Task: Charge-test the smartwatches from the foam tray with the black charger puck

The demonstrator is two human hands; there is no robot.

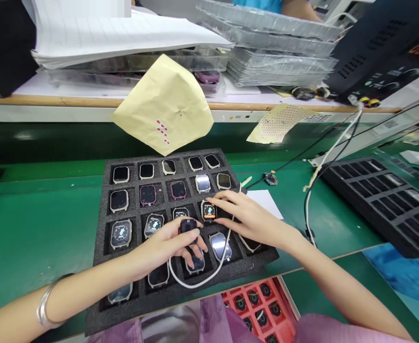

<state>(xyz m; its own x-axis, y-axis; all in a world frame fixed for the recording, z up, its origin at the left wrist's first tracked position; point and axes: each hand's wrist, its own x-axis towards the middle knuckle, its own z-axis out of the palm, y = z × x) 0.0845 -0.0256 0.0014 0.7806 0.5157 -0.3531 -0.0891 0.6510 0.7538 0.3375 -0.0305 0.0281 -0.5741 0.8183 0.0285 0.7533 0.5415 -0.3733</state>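
A black foam tray lies on the green bench, and smartwatch bodies sit in its pockets. My left hand is closed around a small black device with a white cable looping off it, held over the tray's lower middle. My right hand reaches in from the right, and its fingertips rest on a lit watch in the third row. Several watches in that row have lit screens; the upper rows are dark.
A yellow paper sheet with red dots stands behind the tray. A second black foam tray lies at right, a red tray of parts under the bench edge. Stacked clear trays and a black instrument fill the shelf. Another person sits beyond.
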